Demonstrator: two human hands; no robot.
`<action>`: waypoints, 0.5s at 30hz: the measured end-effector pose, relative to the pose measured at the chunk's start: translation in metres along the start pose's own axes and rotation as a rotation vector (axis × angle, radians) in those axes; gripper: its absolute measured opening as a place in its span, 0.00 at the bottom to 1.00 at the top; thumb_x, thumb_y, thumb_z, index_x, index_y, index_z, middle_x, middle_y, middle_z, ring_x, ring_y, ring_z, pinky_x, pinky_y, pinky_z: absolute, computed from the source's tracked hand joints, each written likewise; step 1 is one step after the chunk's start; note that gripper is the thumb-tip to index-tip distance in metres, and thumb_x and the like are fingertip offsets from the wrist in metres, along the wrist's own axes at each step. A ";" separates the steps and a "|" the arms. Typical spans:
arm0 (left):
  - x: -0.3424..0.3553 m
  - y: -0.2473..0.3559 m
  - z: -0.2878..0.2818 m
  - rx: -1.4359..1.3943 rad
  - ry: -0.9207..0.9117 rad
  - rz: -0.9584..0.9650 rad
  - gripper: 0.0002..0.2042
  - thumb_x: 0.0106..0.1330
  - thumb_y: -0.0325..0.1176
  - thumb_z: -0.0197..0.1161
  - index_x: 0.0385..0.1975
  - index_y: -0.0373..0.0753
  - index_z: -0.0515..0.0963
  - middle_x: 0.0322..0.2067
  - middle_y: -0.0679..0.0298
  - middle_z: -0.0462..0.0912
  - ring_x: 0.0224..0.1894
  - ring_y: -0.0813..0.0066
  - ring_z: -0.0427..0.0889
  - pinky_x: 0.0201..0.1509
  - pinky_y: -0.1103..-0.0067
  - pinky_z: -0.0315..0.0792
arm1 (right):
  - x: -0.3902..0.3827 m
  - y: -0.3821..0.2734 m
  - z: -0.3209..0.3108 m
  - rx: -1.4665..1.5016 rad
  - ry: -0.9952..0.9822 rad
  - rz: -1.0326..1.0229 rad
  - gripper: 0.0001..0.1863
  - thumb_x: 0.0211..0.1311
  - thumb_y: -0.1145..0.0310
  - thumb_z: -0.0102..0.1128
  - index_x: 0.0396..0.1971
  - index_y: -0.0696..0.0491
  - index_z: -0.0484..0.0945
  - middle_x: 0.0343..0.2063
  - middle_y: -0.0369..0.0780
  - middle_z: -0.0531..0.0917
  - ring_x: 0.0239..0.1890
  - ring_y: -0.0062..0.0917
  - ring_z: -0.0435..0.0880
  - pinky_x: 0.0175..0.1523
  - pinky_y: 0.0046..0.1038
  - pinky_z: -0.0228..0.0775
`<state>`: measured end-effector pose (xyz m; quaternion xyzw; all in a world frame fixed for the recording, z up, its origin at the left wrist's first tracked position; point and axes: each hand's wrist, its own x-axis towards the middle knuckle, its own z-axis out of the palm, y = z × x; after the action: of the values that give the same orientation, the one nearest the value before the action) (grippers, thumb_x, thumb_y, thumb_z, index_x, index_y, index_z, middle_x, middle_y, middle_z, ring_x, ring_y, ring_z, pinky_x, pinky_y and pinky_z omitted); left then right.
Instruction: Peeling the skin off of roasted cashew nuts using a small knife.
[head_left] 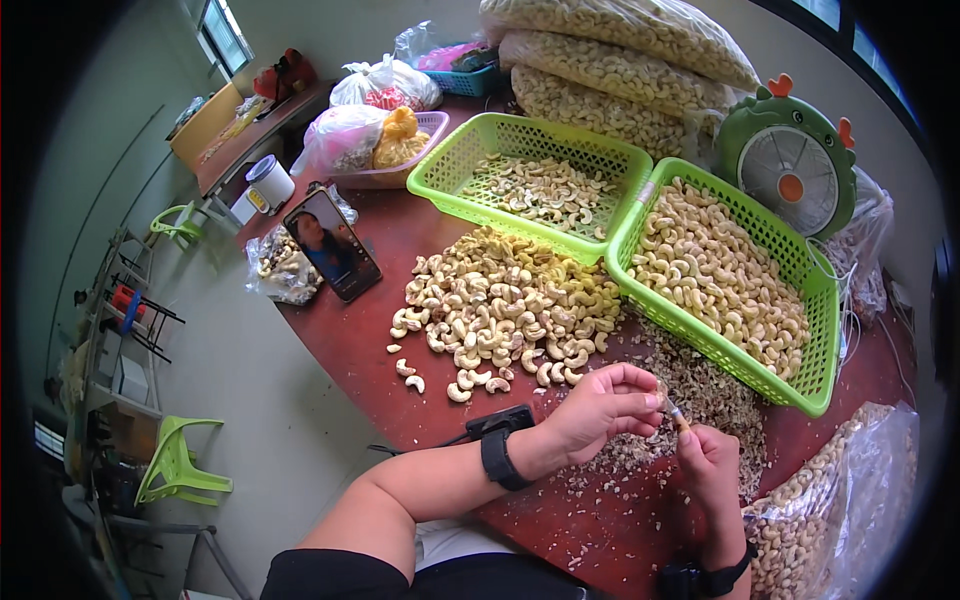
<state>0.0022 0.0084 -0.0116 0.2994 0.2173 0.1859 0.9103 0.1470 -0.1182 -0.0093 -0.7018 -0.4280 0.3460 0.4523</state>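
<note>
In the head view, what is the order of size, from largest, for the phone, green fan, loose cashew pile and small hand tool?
1. Loose cashew pile
2. Green fan
3. Phone
4. Small hand tool, partly hidden by the right hand

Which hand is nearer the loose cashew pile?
Left. The left hand is by the near-right edge of the cashew pile; the right hand is farther right.

Left hand [600, 414] pinches just beside the right hand [710, 464], curled fist-like
</note>
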 end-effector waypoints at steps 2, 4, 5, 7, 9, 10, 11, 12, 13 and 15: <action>0.000 0.000 0.006 -0.030 -0.012 0.001 0.12 0.55 0.24 0.56 0.40 0.35 0.68 0.31 0.64 0.74 0.32 0.77 0.76 0.37 0.82 0.73 | 0.000 0.003 -0.002 0.010 0.009 -0.009 0.19 0.54 0.62 0.51 0.09 0.58 0.66 0.06 0.31 0.63 0.10 0.12 0.60 0.15 0.19 0.51; 0.001 -0.003 0.004 -0.020 -0.036 0.002 0.14 0.56 0.24 0.55 0.43 0.35 0.66 0.32 0.63 0.74 0.32 0.78 0.75 0.37 0.82 0.73 | 0.000 -0.002 -0.004 0.001 -0.001 -0.010 0.20 0.54 0.61 0.51 0.09 0.58 0.67 0.05 0.31 0.64 0.10 0.12 0.61 0.15 0.19 0.52; 0.002 -0.004 0.003 -0.015 -0.048 0.003 0.15 0.56 0.24 0.55 0.44 0.35 0.66 0.32 0.63 0.74 0.32 0.78 0.75 0.37 0.82 0.73 | 0.000 -0.004 -0.005 -0.004 -0.007 -0.011 0.20 0.54 0.61 0.51 0.09 0.58 0.67 0.05 0.31 0.64 0.10 0.12 0.62 0.15 0.19 0.52; 0.002 -0.005 0.004 -0.014 -0.064 0.015 0.15 0.57 0.24 0.54 0.44 0.35 0.66 0.33 0.63 0.74 0.32 0.78 0.75 0.37 0.82 0.73 | 0.001 0.000 -0.007 -0.037 0.003 -0.048 0.20 0.54 0.61 0.51 0.10 0.58 0.67 0.05 0.31 0.64 0.10 0.12 0.62 0.15 0.19 0.52; 0.002 -0.006 0.002 -0.012 -0.064 0.023 0.15 0.57 0.24 0.54 0.44 0.35 0.65 0.33 0.63 0.74 0.32 0.78 0.75 0.37 0.82 0.73 | 0.000 0.000 -0.007 -0.045 0.008 -0.063 0.20 0.54 0.60 0.51 0.10 0.58 0.67 0.05 0.31 0.64 0.10 0.12 0.62 0.15 0.19 0.52; 0.003 -0.008 -0.001 -0.011 -0.055 0.026 0.15 0.57 0.24 0.54 0.44 0.35 0.65 0.33 0.63 0.74 0.32 0.78 0.75 0.37 0.82 0.73 | 0.001 -0.002 -0.006 -0.037 0.008 -0.060 0.20 0.54 0.60 0.51 0.10 0.58 0.67 0.05 0.31 0.64 0.10 0.12 0.63 0.15 0.19 0.52; 0.003 -0.008 -0.003 -0.009 -0.046 0.028 0.15 0.57 0.24 0.54 0.45 0.35 0.65 0.33 0.63 0.74 0.32 0.78 0.75 0.37 0.82 0.73 | 0.001 -0.004 -0.005 -0.028 0.008 -0.056 0.20 0.54 0.60 0.51 0.10 0.58 0.67 0.05 0.31 0.64 0.10 0.12 0.63 0.15 0.19 0.53; 0.003 -0.007 -0.003 -0.012 -0.041 0.030 0.15 0.57 0.24 0.54 0.44 0.35 0.65 0.33 0.63 0.74 0.32 0.78 0.75 0.37 0.82 0.73 | 0.001 -0.004 -0.004 -0.018 0.005 -0.046 0.20 0.54 0.60 0.51 0.10 0.58 0.67 0.05 0.31 0.64 0.10 0.12 0.63 0.15 0.19 0.53; 0.001 -0.005 -0.002 -0.015 -0.036 0.030 0.15 0.57 0.24 0.54 0.44 0.35 0.65 0.33 0.63 0.74 0.32 0.78 0.75 0.37 0.82 0.73 | 0.001 -0.005 -0.003 -0.007 0.002 -0.037 0.20 0.54 0.60 0.51 0.10 0.58 0.67 0.06 0.32 0.64 0.10 0.12 0.63 0.15 0.19 0.53; -0.001 -0.003 -0.001 -0.005 -0.035 0.036 0.15 0.57 0.24 0.55 0.44 0.35 0.65 0.33 0.62 0.74 0.33 0.77 0.75 0.38 0.81 0.73 | 0.001 -0.004 -0.002 -0.004 0.000 -0.037 0.20 0.54 0.60 0.51 0.10 0.58 0.67 0.06 0.32 0.64 0.10 0.12 0.63 0.15 0.19 0.53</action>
<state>0.0021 0.0059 -0.0141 0.3040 0.1952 0.1978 0.9112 0.1479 -0.1171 -0.0052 -0.6947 -0.4415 0.3367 0.4573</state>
